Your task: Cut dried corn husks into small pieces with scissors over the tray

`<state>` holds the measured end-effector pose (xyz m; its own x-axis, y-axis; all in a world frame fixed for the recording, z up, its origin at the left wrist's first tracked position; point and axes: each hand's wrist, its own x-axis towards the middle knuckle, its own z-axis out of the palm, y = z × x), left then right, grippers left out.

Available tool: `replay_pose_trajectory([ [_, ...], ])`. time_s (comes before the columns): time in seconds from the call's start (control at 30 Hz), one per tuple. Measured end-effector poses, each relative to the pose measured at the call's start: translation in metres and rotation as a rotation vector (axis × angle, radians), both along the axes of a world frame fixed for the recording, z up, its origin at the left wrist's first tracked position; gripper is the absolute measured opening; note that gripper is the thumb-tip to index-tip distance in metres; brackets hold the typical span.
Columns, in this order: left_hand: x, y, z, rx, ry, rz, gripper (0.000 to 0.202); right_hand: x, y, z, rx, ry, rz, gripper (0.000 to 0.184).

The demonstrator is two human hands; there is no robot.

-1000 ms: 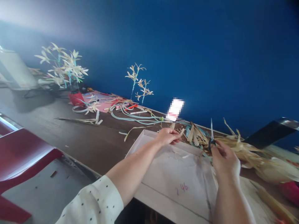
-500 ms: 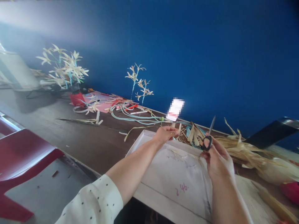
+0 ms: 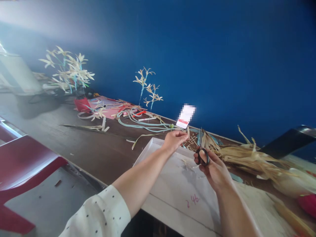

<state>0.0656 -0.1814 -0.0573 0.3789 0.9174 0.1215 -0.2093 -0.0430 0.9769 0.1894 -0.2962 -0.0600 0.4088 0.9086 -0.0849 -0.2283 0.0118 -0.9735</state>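
Observation:
My left hand [image 3: 174,141] is closed in a pinch on a small pale strip of dried husk [image 3: 188,132], whose tip sticks up past the fingertips. In my right hand [image 3: 218,172] is a pair of scissors with black handles [image 3: 204,157]. Thumb and fingers are in the loops, and the blades point up, close to the right of the strip. Whether the blades are apart I cannot tell. Beneath both hands lies a shallow white box lid [image 3: 170,194] with pink handwriting and a few pale scraps [image 3: 187,164] on it.
A bundle of dried husks [image 3: 237,154] lies at right beside a dark slanted object [image 3: 287,143]. A phone [image 3: 186,116] leans on the blue wall. Pale-blue cord [image 3: 138,125], husk flower stems [image 3: 143,82] and a red pot of husk flowers [image 3: 82,104] are further left. A red chair [image 3: 27,161] stands at lower left.
My right hand has moved left with the scissors, bringing the blades near the strip and uncovering more of the husk bundle. My left hand has barely shifted.

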Motion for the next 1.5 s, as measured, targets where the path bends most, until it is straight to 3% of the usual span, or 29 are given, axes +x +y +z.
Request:
replay_pose_trajectory([
  [0.6, 0.001, -0.002, 0.007, -0.188, -0.243, -0.072, 0.016, 0.001, 0.001, -0.009, -0.067, -0.142, 0.096, 0.045],
  [0.93, -0.001, -0.001, 0.006, -0.176, -0.163, -0.097, 0.027, -0.002, 0.002, -0.006, -0.091, -0.13, 0.05, 0.044],
  [1.07, -0.001, -0.003, 0.002, -0.105, -0.08, -0.156, 0.032, -0.002, 0.004, -0.004, -0.053, 0.004, -0.021, 0.047],
  [1.2, -0.002, -0.009, 0.005, -0.047, -0.03, -0.243, 0.037, 0.003, 0.007, -0.006, 0.026, 0.275, 0.075, 0.034],
  [1.33, -0.004, -0.015, 0.011, -0.006, -0.033, -0.323, 0.037, 0.004, 0.006, -0.005, -0.039, 0.502, 0.128, 0.02],
  [1.5, -0.001, -0.018, 0.009, 0.041, -0.067, -0.387, 0.035, 0.002, 0.004, -0.002, -0.021, 0.553, 0.211, 0.015],
])
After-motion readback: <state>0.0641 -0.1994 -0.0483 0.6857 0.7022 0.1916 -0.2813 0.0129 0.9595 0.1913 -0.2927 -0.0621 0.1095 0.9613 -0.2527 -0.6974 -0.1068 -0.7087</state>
